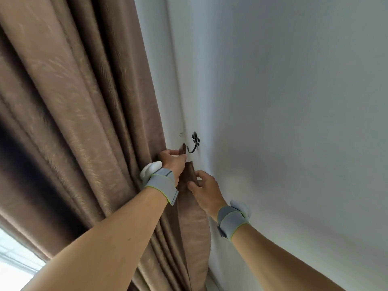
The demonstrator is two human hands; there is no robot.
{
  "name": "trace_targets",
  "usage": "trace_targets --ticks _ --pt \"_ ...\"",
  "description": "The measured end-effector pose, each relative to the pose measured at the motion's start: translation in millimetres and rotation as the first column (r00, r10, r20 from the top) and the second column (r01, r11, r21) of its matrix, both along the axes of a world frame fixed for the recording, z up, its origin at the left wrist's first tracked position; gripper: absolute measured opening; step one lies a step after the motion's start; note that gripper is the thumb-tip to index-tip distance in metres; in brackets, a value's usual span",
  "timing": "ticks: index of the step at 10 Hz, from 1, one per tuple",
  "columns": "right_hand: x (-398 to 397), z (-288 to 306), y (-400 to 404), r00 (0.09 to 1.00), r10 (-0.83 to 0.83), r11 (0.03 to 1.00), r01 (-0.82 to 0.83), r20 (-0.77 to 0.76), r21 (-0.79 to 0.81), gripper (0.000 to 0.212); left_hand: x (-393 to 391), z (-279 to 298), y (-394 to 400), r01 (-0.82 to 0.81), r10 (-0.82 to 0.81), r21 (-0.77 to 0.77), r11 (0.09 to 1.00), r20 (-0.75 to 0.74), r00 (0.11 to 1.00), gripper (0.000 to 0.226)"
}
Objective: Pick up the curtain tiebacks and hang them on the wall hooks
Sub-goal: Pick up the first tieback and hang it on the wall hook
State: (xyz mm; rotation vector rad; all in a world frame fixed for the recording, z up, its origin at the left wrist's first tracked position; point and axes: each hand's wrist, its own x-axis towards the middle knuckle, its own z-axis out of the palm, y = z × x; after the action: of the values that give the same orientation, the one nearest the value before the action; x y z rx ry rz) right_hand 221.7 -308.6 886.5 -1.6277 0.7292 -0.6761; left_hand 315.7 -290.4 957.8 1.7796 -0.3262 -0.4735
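Tieback point(190, 173) sits pinched in both your hands' fingers, left hand point(173, 162) and right hand point(204, 190), just below the hook point(194, 143); bare wall point(294, 101) lies right of the hook.

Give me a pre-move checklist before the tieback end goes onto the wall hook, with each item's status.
1. Left hand grips the tieback end: ok.
2. Right hand steadies the tieback lower down: ok.
3. Wall hook unobstructed, nothing hanging on it: ok.
4. Tieback end already over the hook: not ok; it sits just left of it.
5. Loop at the end open for the hook: cannot tell.
6. Curtain gathered inside the tieback: cannot tell.
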Motion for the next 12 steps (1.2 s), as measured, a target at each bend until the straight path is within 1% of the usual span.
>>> trace_targets --ticks 1,3,4,5,6,7,8,9,10,11,12 --pt "3.5 -0.2 -4.3 1.0 -0.002 1.0 0.002 0.011 -0.001 0.013 -2.0 -2.1 -7.7 -0.048 0.047 -0.047 0.998 -0.011 0.999 0.025" --pt "9.2 -3.5 -16.9 0.996 -0.066 0.998 0.065 0.061 0.025 0.014 -5.4 -1.6 -25.5 -0.161 0.163 -0.118 0.98 0.005 0.987 0.016" --pt "9.9 -3.5 -21.5 0.992 -0.097 0.995 0.095 0.077 0.034 0.014 -7.1 -3.0 -30.3 -0.169 0.172 -0.129 0.977 0.017 0.985 0.017" --pt "10.8 -2.3 -25.4 0.989 -0.117 0.993 0.115 0.095 0.033 0.016 -5.6 -4.7 -35.0 -0.191 0.192 -0.169 0.967 -0.008 0.981 0.024" --pt "11.0 -2.6 -26.8 0.989 -0.113 0.994 0.111 0.094 0.021 0.014 -4.9 -4.4 -35.1 -0.182 0.184 -0.172 0.968 -0.004 0.983 0.03" --pt "11.6 -2.8 -26.7 0.991 -0.107 0.994 0.106 0.08 0.018 0.013 -4.7 -3.1 -31.9 -0.153 0.157 -0.107 0.982 0.033 0.987 0.029" --pt "11.6 -4.5 -27.9 0.992 -0.108 0.994 0.108 0.059 0.014 0.017 -1.6 -5.9 -34.8 -0.145 0.149 -0.069 0.987 0.046 0.988 0.03" --pt "10.7 -5.8 -28.2 0.992 -0.113 0.994 0.113 0.053 0.0 0.017 -1.2 -6.0 -35.9 -0.185 0.189 -0.11 0.977 0.03 0.982 0.031" --pt "10.2 -6.1 -26.4 0.991 -0.111 0.994 0.109 0.075 0.025 0.017 -0.6 -4.1 -35.3 -0.176 0.18 -0.141 0.974 0.016 0.984 0.032" --pt "9.8 -6.0 -25.6 0.989 -0.119 0.992 0.116 0.083 0.04 0.013 1.8 -2.0 -33.6 -0.13 0.131 -0.112 0.985 -0.002 0.991 0.033" --pt "9.8 -4.6 -25.7 0.989 -0.122 0.992 0.118 0.079 0.048 0.012 7.0 -4.5 -32.1 -0.086 0.092 -0.098 0.991 0.054 0.994 0.035"
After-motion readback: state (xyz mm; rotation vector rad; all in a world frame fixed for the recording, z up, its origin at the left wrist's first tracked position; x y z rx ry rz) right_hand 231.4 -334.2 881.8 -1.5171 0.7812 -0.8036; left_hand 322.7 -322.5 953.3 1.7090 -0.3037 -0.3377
